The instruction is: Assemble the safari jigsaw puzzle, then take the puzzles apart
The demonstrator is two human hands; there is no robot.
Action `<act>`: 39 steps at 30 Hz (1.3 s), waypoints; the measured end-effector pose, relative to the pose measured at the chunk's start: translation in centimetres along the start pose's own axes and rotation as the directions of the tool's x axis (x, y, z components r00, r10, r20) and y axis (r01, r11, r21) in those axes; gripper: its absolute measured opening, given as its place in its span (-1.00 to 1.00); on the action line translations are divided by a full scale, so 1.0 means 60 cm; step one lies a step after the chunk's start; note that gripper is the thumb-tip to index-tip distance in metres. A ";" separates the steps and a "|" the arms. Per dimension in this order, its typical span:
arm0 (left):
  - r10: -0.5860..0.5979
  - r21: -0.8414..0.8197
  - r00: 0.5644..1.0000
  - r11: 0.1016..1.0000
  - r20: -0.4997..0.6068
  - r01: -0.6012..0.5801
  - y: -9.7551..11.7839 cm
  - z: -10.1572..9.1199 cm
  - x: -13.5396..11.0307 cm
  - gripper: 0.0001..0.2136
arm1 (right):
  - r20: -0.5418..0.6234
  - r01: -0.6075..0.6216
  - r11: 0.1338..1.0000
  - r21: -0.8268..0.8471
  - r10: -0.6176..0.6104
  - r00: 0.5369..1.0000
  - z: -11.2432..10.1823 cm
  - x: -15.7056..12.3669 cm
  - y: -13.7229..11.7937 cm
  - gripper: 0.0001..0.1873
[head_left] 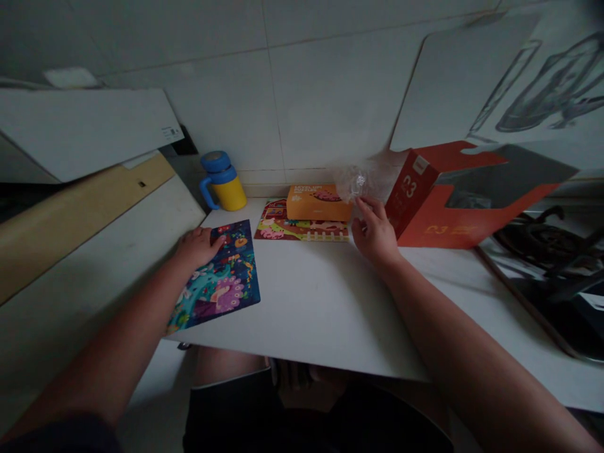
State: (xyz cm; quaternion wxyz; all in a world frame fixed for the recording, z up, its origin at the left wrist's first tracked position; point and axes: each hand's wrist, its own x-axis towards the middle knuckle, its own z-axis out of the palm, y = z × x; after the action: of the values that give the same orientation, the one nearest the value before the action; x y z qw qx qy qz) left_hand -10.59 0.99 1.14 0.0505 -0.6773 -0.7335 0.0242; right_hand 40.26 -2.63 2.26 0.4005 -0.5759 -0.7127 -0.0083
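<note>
My left hand [198, 247] lies on the upper left of a dark blue picture sheet [226, 277] with purple and teal sea creatures, its fingers stretched out. At the back of the counter my right hand [376, 233] pinches a crumpled clear plastic bag [358, 181] beside an orange puzzle box [314, 202]. That box rests on a second picture sheet [278, 230], which shows a farm scene with a pink pig. Just right of my right hand stands a larger red-orange carton [434, 217] with its top open.
A yellow mug with blue lid and handle [231, 189] stands against the tiled wall. White panels [85, 132] crowd the left side. On the right is a black gas stove [557, 270]. A white board [453, 82] leans behind the carton. The counter [321, 302] ends before my lap.
</note>
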 end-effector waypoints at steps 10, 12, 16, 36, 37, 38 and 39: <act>-0.126 0.123 0.992 0.984 -0.019 0.127 0.004 -0.006 -0.087 -0.12 | -0.016 0.037 0.999 0.001 -0.037 0.999 -0.002 -0.001 0.002 -0.34; -0.149 0.134 0.989 0.980 -0.020 0.150 0.008 -0.008 -0.096 -0.11 | -0.016 0.041 0.999 0.005 -0.041 0.999 -0.002 -0.002 0.001 -0.33; -0.210 0.134 0.978 0.969 0.015 0.207 0.017 -0.016 -0.110 -0.08 | 0.004 0.015 1.000 -0.004 -0.015 1.000 -0.004 -0.002 0.000 -0.30; -0.137 0.190 0.968 0.977 0.211 0.097 0.107 -0.075 -0.233 -0.21 | -0.022 0.016 1.000 0.001 -0.016 1.000 -0.007 -0.001 -0.003 -0.32; -0.125 0.192 0.969 0.978 0.211 0.084 0.117 -0.079 -0.240 -0.23 | -0.026 0.021 1.000 0.002 -0.021 0.999 -0.006 -0.001 -0.002 -0.33; -0.108 0.189 0.972 0.980 0.209 0.068 0.126 -0.083 -0.246 -0.26 | -0.033 0.028 1.000 0.004 -0.028 0.999 -0.005 0.000 -0.001 -0.33; -0.087 0.179 0.975 0.983 0.205 0.050 0.136 -0.088 -0.251 -0.29 | -0.044 0.038 0.999 0.009 -0.037 0.998 -0.004 0.000 0.001 -0.33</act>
State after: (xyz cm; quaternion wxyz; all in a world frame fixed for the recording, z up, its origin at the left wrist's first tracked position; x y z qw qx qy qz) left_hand -0.76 -13.52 4.92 0.0314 -0.6381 -0.7529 0.1578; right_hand 40.43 -2.74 2.43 0.4184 -0.5601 -0.7145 -0.0250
